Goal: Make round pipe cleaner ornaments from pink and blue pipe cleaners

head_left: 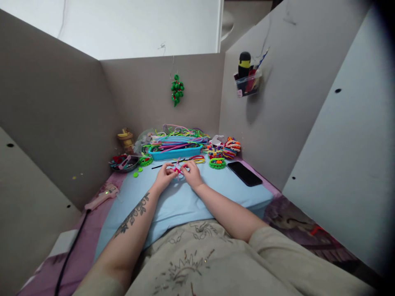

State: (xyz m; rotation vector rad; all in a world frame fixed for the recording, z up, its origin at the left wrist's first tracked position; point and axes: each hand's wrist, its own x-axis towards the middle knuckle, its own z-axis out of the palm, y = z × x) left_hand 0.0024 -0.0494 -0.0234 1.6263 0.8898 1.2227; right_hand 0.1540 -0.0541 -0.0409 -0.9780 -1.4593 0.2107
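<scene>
Between my two hands is a small pink piece of bent pipe cleaners (pixel 178 169), held over the blue cloth (pixel 173 201). My left hand (pixel 166 176) pinches its left side with thumb and fingers. On the other side, my right hand (pixel 191 174) grips it with closed fingertips. Parts of the piece are hidden behind my fingers. Just beyond lie a black pipe cleaner (pixel 157 166) and red and yellow bent ones (pixel 197 159).
Behind stands a blue tray (pixel 175 154) heaped with colourful pipe cleaners. A phone (pixel 245 173) and finished fuzzy pieces (pixel 232 148) lie right. At left are a pink glue gun (pixel 102 198) with a black cable and a dark bowl (pixel 131 164). Grey panels enclose the table.
</scene>
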